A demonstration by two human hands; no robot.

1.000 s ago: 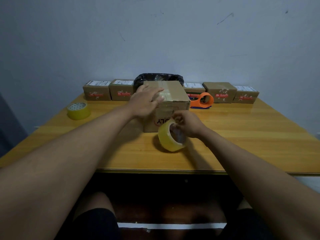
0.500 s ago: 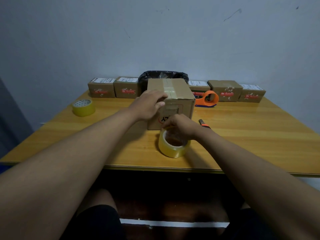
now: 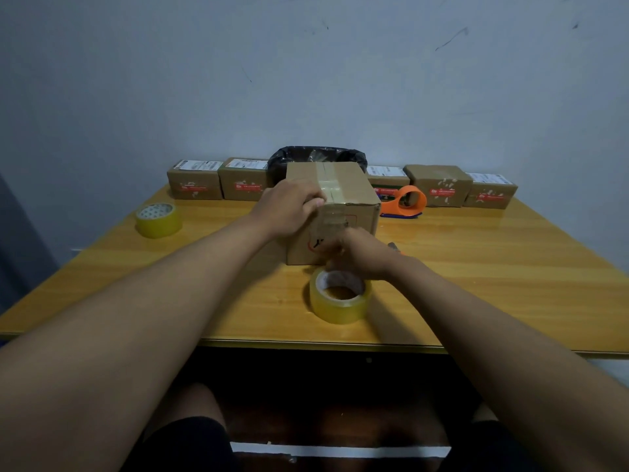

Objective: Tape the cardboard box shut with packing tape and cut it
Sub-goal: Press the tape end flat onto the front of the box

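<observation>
A brown cardboard box stands mid-table, with clear tape running over its top seam and down its front face. My left hand lies on the box's top front-left edge and holds it. At the front face, my right hand has its fingers bunched on the tape strip, just above the yellowish tape roll. The roll lies flat on the table in front of the box. A small cutter with an orange tip peeks out behind my right wrist, mostly hidden.
An orange tape dispenser sits right of the box. A second tape roll lies at the left. Small labelled boxes line the back edge around a black-bagged bin. The wooden table ends near my lap.
My right hand laid the tape roll flat on the table, let go of it and rose to the box's front face. My left hand stayed on the box.
</observation>
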